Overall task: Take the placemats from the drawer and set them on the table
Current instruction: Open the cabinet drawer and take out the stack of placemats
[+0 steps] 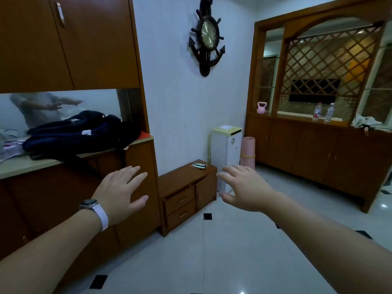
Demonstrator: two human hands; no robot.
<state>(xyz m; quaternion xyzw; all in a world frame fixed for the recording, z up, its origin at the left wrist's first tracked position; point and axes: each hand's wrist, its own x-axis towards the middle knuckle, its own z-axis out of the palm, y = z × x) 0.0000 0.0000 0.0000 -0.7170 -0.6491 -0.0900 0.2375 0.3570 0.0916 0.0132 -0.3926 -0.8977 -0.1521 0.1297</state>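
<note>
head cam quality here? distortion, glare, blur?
Head view: wide-angle bowing bends the cabinet edges and both forearms; dim indoor light; glare spots on the floor tiles; the reflection in the mirror looks hazy; left hand, right hand and clock reasonably sharp.

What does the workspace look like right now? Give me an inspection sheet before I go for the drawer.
Surface: no dining table in view; white tiled floor underfoot.
Job's things: no placemats seen; small low cabinet has two drawers, both shut.
Clutter: dark backpack on the counter at left; small patterned item on the low cabinet top.
Grippers: left hand, with a wristwatch, open and empty; right hand open and empty; neither has a grip on anything.
Cables: nothing seen.
Surroundings: anchor-shaped wall clock; white bin and pink roll by the wall; pink kettlebell and two bottles on the sideboard at right.
</note>
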